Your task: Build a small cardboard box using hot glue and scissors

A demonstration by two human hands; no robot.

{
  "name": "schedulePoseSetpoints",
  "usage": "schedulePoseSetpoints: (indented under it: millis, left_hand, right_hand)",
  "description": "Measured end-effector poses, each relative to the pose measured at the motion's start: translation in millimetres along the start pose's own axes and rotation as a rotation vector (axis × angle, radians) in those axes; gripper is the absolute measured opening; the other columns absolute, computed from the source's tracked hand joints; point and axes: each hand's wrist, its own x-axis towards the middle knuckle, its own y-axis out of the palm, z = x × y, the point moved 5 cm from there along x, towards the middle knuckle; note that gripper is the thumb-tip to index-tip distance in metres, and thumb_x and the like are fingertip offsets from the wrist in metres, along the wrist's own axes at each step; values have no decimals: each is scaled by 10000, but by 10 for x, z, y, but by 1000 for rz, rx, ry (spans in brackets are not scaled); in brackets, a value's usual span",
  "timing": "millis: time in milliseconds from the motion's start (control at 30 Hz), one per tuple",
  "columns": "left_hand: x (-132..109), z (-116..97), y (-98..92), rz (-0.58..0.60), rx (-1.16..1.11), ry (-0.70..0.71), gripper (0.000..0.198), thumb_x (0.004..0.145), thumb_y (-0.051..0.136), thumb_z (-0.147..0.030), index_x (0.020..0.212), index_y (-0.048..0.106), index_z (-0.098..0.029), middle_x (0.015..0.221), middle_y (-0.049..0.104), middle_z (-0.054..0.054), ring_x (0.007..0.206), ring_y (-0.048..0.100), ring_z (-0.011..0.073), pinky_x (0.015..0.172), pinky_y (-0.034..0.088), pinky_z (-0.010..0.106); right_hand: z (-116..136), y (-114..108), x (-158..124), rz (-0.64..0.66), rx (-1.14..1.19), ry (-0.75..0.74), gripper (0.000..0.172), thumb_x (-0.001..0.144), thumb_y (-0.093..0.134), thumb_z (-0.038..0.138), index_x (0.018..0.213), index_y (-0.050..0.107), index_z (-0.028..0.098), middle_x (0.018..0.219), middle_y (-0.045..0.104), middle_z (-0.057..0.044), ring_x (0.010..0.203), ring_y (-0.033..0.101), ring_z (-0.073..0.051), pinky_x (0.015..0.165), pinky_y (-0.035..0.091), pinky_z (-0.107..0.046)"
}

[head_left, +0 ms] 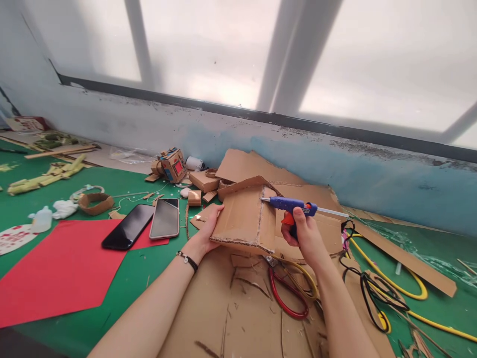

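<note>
My left hand (209, 229) grips the left side of a folded cardboard piece (238, 214), held tilted above the work surface. In my right hand (303, 231) is a blue hot glue gun (288, 204) with an orange trigger and a white glue stick out of its back. Its metal nozzle points left, at the dark seam near the cardboard's right edge; whether it touches cannot be told. Below lie scissors (285, 293) with red and yellow handles, their blades partly hidden under the cardboard piece. A large cardboard sheet (208, 308) spreads beneath.
Two phones (164, 219) rest by red paper (63, 268) on the green table (112, 186). Behind are a small cardboard model (173, 166) and cardboard sheets (257, 166) against the wall. Right of my arm lie a black cord (372, 293) and a yellow cable (439, 325). A small bottle (42, 220) stands left.
</note>
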Motion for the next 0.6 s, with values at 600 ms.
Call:
schedulePoseSetpoints:
  millis: [600]
  left_hand:
    - [34,6,-53,-10,-27,-14,483,946,643,-570,1173,718,-151,931,817,109,791,784,260,663,590,313]
  right_hand:
    - [28,6,-87,186,-10,89,694,891,569,918,825,523,229,449,482,34,368,344,-92,387,232,-223]
